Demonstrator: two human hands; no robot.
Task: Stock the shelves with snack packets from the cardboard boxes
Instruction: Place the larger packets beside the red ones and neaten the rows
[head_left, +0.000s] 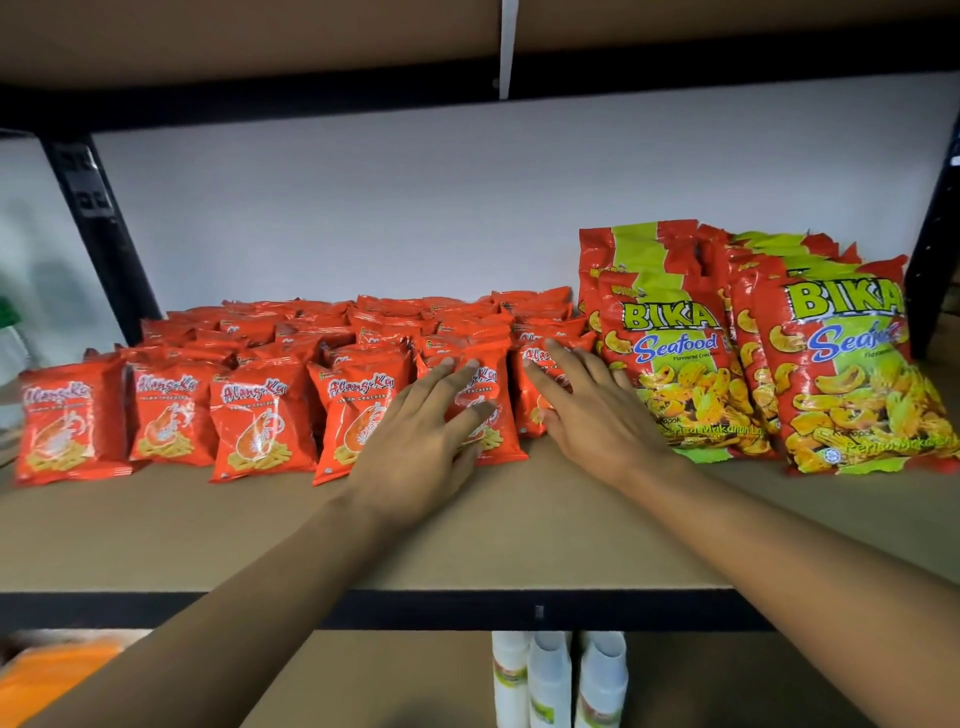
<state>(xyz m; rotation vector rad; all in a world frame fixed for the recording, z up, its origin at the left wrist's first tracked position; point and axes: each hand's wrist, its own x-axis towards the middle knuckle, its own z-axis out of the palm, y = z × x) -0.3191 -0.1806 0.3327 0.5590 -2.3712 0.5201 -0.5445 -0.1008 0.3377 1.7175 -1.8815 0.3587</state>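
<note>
Several rows of small red prawn-cracker packets (260, 421) stand upright along the brown shelf board (467, 530). My left hand (421, 441) lies flat with fingers spread against the front packet (488, 395) of one row. My right hand (592, 405) rests open on the packet (535, 364) of the neighbouring row to the right, fingers apart. Neither hand grips a packet. To the right stand larger red and green Bika seafood cracker bags (675, 364), another stack (857, 374) beside them. No cardboard box is in view.
A black shelf rail (363, 610) runs along the front edge, with black uprights at left (98, 223) and right (935, 249). A white wall is behind. Stacked white cups (550, 680) sit on the shelf below, and something orange (52, 670) at lower left.
</note>
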